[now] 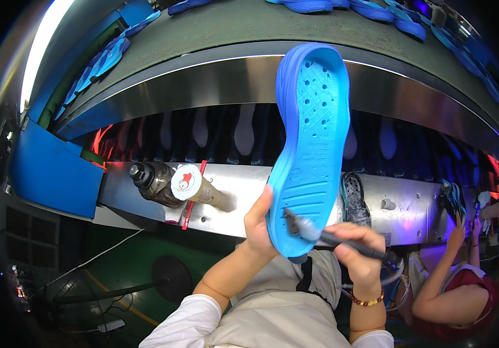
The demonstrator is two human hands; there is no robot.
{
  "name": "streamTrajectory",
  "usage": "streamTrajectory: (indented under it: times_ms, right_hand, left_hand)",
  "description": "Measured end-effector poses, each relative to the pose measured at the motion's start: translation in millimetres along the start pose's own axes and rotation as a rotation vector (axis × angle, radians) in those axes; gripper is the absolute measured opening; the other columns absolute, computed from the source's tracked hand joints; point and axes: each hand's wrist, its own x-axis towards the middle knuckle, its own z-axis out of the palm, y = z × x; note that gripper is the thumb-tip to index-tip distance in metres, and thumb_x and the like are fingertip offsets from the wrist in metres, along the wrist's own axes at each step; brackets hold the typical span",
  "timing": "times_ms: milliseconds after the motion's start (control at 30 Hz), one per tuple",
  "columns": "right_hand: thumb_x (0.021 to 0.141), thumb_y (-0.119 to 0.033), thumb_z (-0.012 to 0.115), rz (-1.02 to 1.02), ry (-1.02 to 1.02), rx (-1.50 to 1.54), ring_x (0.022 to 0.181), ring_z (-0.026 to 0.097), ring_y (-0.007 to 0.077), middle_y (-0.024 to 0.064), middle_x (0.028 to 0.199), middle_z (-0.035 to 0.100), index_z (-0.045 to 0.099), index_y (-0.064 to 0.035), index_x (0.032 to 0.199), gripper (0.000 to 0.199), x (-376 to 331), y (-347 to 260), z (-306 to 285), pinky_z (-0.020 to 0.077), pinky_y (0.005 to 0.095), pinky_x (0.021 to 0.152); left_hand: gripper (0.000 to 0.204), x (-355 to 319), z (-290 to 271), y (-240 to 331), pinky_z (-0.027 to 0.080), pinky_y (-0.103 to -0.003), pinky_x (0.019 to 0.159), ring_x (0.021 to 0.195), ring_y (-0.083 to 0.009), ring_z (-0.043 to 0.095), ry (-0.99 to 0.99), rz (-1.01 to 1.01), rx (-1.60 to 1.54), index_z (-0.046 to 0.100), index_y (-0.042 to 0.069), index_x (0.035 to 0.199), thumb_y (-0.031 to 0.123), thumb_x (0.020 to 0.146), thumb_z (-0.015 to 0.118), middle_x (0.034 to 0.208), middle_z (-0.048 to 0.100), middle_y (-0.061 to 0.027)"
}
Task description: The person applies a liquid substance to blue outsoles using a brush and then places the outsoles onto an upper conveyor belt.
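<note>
A: Where's the blue sole [310,145]?

B: Up in front of the conveyor [249,200], tread facing the camera. Left hand [258,223] is clamped on its lower edge, thumb on the rim, probably so the heel stays steady and open to the tool.

A: Right hand [360,252]?

B: Fingers closed around a dark pen-like tool [325,235], tip touching the heel tread. Held like a pencil, likely for fine control (a cable trails off it).

A: Anything nearby?

B: A bottle [174,184] lying on the steel ledge. Another person's hand [457,235] reaches up at right.
</note>
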Motion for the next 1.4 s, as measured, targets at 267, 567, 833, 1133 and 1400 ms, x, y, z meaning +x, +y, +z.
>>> streamTrajectory:
  times_ms: [267, 567, 833, 1133, 1400]
  right_hand:
    - [0.068, 0.005, 0.066, -0.003, -0.247, -0.205, 0.090, 0.063, 0.0257, 0.0190, 0.094, 0.064, 0.065, 0.0048, 0.089, 0.021, 13, -19, 0, 0.0493, 0.0337, 0.082]
    - [0.065, 0.004, 0.068, -0.098, -0.253, -0.312, 0.086, 0.064, 0.0270, 0.0178, 0.087, 0.066, 0.066, 0.0017, 0.085, 0.020, 30, -28, -18, 0.0509, 0.0335, 0.078]
    - [0.065, -0.003, 0.072, -0.121, -0.421, -0.400, 0.083, 0.065, 0.0241, 0.0122, 0.087, 0.067, 0.068, -0.0031, 0.083, 0.019, 25, -42, -19, 0.0511, 0.0309, 0.068]
    - [0.069, 0.002, 0.069, -0.006, -0.665, -0.613, 0.085, 0.066, 0.0240, 0.0144, 0.094, 0.066, 0.066, -0.0020, 0.091, 0.022, 37, -49, -41, 0.0530, 0.0289, 0.073]
    - [0.071, 0.000, 0.067, 0.112, -0.624, -0.605, 0.087, 0.065, 0.0231, 0.0105, 0.096, 0.066, 0.067, -0.0053, 0.092, 0.022, 38, -48, -67, 0.0521, 0.0296, 0.077]
  left_hand:
    - [0.056, 19, -10, 4, 0.045, -0.040, 0.089, 0.102, -0.0282, 0.056, -0.104, -0.069, -0.343, 0.043, -0.003, 0.124, 0.042, 0.090, 0.037, 0.117, 0.054, -0.0190]
    - [0.054, 32, -9, 15, 0.046, -0.039, 0.088, 0.098, -0.0283, 0.059, -0.142, -0.106, -0.302, 0.046, -0.006, 0.120, 0.038, 0.091, 0.039, 0.113, 0.056, -0.0199]
    - [0.049, 41, -16, 24, 0.046, -0.039, 0.089, 0.095, -0.0280, 0.060, -0.013, -0.598, -0.243, 0.047, -0.005, 0.119, 0.031, 0.087, 0.048, 0.107, 0.059, -0.0188]
    - [0.061, 39, 12, 40, 0.045, -0.033, 0.084, 0.102, -0.0241, 0.054, -0.011, -1.051, 0.441, 0.045, -0.004, 0.123, 0.041, 0.084, 0.055, 0.118, 0.051, -0.0197]
    - [0.059, 37, 21, 52, 0.046, -0.031, 0.080, 0.097, -0.0216, 0.055, -0.151, -0.975, 0.708, 0.047, -0.004, 0.121, 0.043, 0.086, 0.050, 0.114, 0.053, -0.0184]
